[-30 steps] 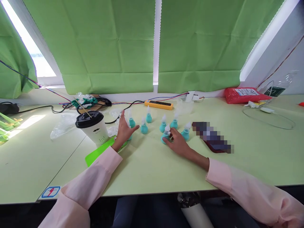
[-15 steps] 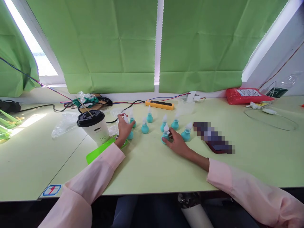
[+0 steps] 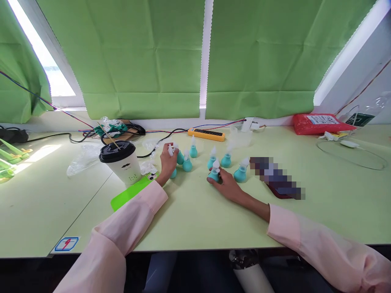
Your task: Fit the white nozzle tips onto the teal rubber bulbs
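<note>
Head view: the left hand (image 3: 168,163) has swung rightward and curled inward, where a second ago it was spread open, and the upper teal bulb (image 3: 180,158) and lower teal bulb (image 3: 173,173) beside its fingers have shifted right with it, so they now crowd the standing bulb (image 3: 187,164) just beyond the thumb. Its fingers bend most of the way closed round the pale nozzles; how firmly they grip is hidden. The right hand (image 3: 227,185) keeps its place, thumb and fingers closed lightly about the sides of the nearest bulb (image 3: 214,176), which stands upright on the desk (image 3: 214,228). More such bulbs stand beyond that hand, with one just right of its fingers. All look like smooth, soft plastic: rounded, matte bellies under tapering translucent tips. Left of the left hand, a paper cup (image 3: 130,171) wears a glossy black lid (image 3: 117,151), crumpled clear film (image 3: 147,167) lies near, and a flat lime-green phone case (image 3: 131,194) extends beside the wrist. Right of the right hand lies a dark, pixelated slab (image 3: 279,183).
</note>
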A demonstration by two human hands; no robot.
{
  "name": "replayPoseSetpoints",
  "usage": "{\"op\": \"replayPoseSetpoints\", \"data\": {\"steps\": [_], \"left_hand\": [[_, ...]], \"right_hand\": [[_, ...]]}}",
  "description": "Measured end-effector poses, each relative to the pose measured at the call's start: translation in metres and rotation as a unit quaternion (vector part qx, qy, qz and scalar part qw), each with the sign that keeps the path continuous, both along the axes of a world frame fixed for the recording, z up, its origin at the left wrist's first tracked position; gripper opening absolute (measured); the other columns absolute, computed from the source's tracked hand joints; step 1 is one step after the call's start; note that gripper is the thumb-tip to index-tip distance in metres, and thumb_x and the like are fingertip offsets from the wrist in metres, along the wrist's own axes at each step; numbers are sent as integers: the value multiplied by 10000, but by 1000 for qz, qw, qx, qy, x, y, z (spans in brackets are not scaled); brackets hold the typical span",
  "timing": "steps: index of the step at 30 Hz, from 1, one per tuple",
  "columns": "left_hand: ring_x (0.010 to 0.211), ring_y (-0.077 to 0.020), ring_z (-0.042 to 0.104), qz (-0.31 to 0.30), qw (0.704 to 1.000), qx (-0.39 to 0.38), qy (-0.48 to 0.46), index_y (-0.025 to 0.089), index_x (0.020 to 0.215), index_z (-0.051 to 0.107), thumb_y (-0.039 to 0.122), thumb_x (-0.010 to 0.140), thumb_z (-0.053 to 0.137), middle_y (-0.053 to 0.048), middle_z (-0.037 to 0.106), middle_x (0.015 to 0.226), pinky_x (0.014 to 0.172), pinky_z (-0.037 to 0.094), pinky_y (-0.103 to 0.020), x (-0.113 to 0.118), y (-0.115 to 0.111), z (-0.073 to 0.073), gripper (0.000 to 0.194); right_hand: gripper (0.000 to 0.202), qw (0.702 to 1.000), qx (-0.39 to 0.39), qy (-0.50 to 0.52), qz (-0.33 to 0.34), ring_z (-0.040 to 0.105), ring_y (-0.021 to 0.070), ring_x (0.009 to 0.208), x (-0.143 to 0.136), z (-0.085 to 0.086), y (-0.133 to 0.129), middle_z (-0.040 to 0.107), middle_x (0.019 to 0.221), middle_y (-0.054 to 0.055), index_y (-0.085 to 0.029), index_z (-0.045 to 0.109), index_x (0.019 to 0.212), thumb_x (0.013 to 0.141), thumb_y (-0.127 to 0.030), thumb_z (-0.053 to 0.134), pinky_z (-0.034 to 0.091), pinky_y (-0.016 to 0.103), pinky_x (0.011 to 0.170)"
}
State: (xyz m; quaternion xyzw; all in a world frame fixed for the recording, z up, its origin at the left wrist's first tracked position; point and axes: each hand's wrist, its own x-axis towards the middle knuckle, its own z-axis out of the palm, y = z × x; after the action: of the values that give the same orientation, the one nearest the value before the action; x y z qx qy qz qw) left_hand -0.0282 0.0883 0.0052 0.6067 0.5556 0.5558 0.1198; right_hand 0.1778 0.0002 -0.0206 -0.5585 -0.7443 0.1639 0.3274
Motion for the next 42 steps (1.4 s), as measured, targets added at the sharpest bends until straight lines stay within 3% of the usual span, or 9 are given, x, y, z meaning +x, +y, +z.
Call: {"op": "replayPoseSetpoints", "data": {"steps": [9,18,27,29,32,35,37,39,42], "left_hand": [[641,-116,496,-29,996,83,14,199,973,416,286,773,405,-10,534,770,592,387,-217,28,5,6,218],[586,-142,501,5,1000,8,24,175,933,439,223,688,477,-9,536,686,582,379,-258,15,24,2,252],[751,-163,536,-43,998,10,36,193,1037,409,256,744,423,-39,562,866,745,388,-308,20,14,6,299],[908,-186,495,-21,998,53,29,178,1054,396,254,748,424,-75,519,986,807,364,-326,21,9,13,316],[1080,-198,365,10,980,192,39,169,1053,391,259,757,421,-103,410,1126,887,298,-344,22,-14,27,311],[970,-188,434,-79,956,264,97,173,971,430,296,748,437,-89,468,1015,807,345,-314,26,-51,36,254],[698,-148,491,-177,954,189,152,178,891,462,309,756,429,-35,521,746,652,369,-268,30,-74,35,191],[464,-112,398,-204,955,62,208,180,710,494,342,768,410,21,427,491,507,298,-245,34,-91,28,191],[379,-79,247,-251,945,-44,204,165,442,380,391,786,358,38,274,384,449,191,-250,39,-98,14,413]], "right_hand": [[355,1000,-4,11,9,490,164,714,1,1,-1,546,835,35,-179,476,1009,752,-419,427,386,279,625],[350,1000,3,3,5,482,161,712,1,-1,0,545,820,31,-182,486,1000,743,-415,442,382,277,635],[358,1000,-5,26,9,478,149,625,-1,4,-3,543,775,22,-184,470,1010,756,-430,411,378,264,560],[344,999,2,39,7,484,150,636,-1,5,-4,549,804,29,-182,468,999,758,-421,411,383,269,575],[286,997,43,63,-4,489,159,691,-1,9,-8,548,832,38,-178,470,953,762,-383,410,385,278,625],[164,994,86,64,12,469,154,676,-2,13,-16,526,754,27,-174,473,831,741,-300,423,374,270,622],[55,993,98,45,48,441,141,620,-3,16,-22,491,671,13,-177,452,707,699,-227,428,357,255,581],[40,992,81,18,92,412,124,560,-5,18,-27,460,602,-5,-184,421,627,663,-172,412,335,243,544],[85,992,29,-15,125,359,99,476,-7,17,-31,407,508,-37,-191,386,568,638,-143,394,304,223,496]]}}
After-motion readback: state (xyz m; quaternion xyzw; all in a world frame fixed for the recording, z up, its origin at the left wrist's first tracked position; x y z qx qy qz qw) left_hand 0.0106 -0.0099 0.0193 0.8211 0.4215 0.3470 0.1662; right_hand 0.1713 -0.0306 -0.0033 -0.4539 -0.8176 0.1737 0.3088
